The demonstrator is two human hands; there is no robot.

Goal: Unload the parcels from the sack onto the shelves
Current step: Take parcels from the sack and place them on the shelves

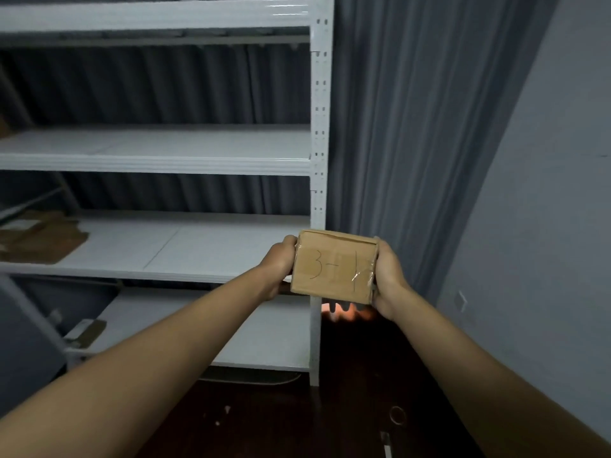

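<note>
**Cardboard parcel held in both hands before the shelving**

Cardboard, taped and marked in pen with what reads as "3-1", makes up the small parcel (334, 267) held out in front of the person. The left hand (277, 266) grips its left end and the right hand (388, 279) grips its right end, fingers curled round behind where they cannot be seen. The parcel hangs in the air at the right-hand post of the white shelves (155, 161), level with the shelf that carries flat brown parcels (39, 236) at its far left.

The box looks stiff and light, judging by the easy two-handed hold. Its clear tape shines and may be a little slippery, so the bare cardboard ends where the hands now sit seem the safest places to hold it. Its corners look slightly crushed, so a hard squeeze is best avoided.

The sack is nowhere in view. A lower shelf holds another small parcel (87, 330), partly cut off and dim. Grey curtain (413, 127) hangs behind, and the dark floor (363, 408) shows small items too blurred to name.
</note>
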